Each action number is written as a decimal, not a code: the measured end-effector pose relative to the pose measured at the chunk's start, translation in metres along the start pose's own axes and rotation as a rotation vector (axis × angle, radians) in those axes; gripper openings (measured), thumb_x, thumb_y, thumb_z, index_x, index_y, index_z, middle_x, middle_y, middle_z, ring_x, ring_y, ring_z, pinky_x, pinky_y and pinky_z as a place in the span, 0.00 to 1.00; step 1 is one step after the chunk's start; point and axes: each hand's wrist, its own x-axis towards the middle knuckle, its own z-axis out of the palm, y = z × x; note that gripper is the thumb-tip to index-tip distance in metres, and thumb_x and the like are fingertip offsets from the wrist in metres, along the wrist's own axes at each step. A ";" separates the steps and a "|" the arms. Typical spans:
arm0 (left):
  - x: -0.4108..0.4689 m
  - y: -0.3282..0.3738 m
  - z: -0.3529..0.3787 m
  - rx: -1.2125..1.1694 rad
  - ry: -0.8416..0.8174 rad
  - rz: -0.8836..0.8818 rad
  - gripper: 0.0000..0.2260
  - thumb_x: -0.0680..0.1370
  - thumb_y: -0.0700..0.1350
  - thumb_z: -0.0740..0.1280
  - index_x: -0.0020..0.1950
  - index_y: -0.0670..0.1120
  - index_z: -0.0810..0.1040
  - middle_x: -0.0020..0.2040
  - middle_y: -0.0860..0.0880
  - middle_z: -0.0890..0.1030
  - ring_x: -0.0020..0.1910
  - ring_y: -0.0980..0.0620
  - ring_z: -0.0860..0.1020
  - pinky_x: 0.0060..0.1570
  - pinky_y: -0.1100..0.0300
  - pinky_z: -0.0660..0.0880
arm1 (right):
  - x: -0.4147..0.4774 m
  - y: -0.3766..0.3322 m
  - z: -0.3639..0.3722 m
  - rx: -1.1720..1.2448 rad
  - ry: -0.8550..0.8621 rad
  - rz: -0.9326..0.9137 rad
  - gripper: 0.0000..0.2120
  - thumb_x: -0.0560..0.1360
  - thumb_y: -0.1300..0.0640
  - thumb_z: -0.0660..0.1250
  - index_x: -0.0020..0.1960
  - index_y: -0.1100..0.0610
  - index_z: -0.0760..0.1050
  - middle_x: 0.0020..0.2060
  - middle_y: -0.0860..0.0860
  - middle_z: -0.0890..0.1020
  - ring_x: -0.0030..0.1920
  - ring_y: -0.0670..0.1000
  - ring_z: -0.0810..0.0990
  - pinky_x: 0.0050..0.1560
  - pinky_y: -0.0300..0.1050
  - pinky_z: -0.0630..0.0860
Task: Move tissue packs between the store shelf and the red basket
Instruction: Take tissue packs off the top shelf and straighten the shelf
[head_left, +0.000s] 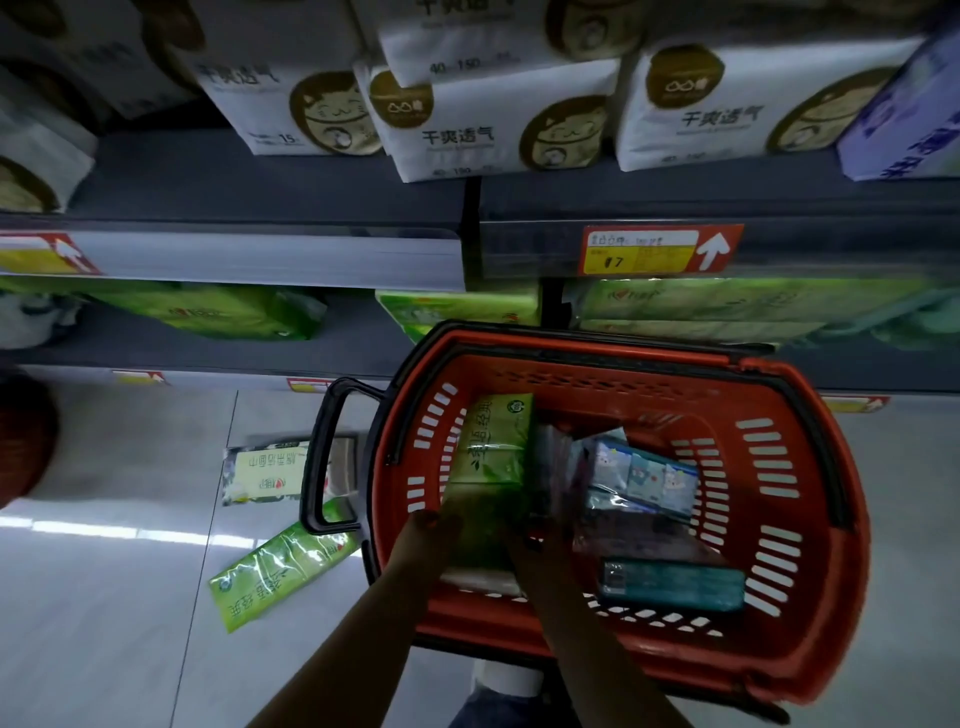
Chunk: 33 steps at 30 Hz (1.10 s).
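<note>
Nearest the camera, two bare forearms are reached down into the red basket (800, 499), which is stood on the floor against the store shelf (260, 254), presumably so that packs can be passed across with little reach. At the left, two tissue packs are seen lying on the floor tiles outside the basket: a pale one (262, 473) beside the black handle (313, 467) and a bright green one (280, 566), tilted.

Inside, the left hand (434, 522) is set against the left edge of a green tissue pack (480, 545) and the right hand (527, 545) against its right edge (a two-sided hold is judged likely). Whether the fingers are curled round it cannot be told through the motion blur. This pack is wrapped in glossy green film and lies at the basket's near left, below an upright green pack (493, 441). Further right, blue patterned packs (641, 478) and a teal pack (675, 584) are laid.
</note>
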 end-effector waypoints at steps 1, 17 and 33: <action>0.000 -0.003 -0.001 -0.025 -0.007 -0.003 0.12 0.80 0.42 0.61 0.62 0.40 0.74 0.50 0.43 0.78 0.50 0.45 0.78 0.50 0.53 0.75 | -0.001 0.001 0.000 -0.004 -0.015 -0.009 0.29 0.74 0.58 0.70 0.70 0.61 0.62 0.59 0.56 0.75 0.59 0.55 0.75 0.61 0.49 0.73; -0.043 -0.006 -0.011 -0.371 0.041 0.016 0.08 0.78 0.48 0.65 0.50 0.44 0.77 0.43 0.39 0.83 0.41 0.39 0.82 0.38 0.53 0.78 | -0.047 -0.036 -0.015 -0.050 -0.105 -0.031 0.18 0.75 0.49 0.67 0.61 0.57 0.74 0.52 0.50 0.79 0.39 0.38 0.72 0.38 0.27 0.69; -0.111 0.029 -0.022 -0.402 -0.039 0.289 0.20 0.67 0.53 0.69 0.56 0.45 0.80 0.47 0.40 0.84 0.42 0.43 0.84 0.37 0.54 0.80 | -0.118 -0.047 -0.045 0.279 -0.158 0.010 0.25 0.63 0.39 0.71 0.54 0.51 0.74 0.52 0.51 0.81 0.53 0.54 0.81 0.45 0.55 0.82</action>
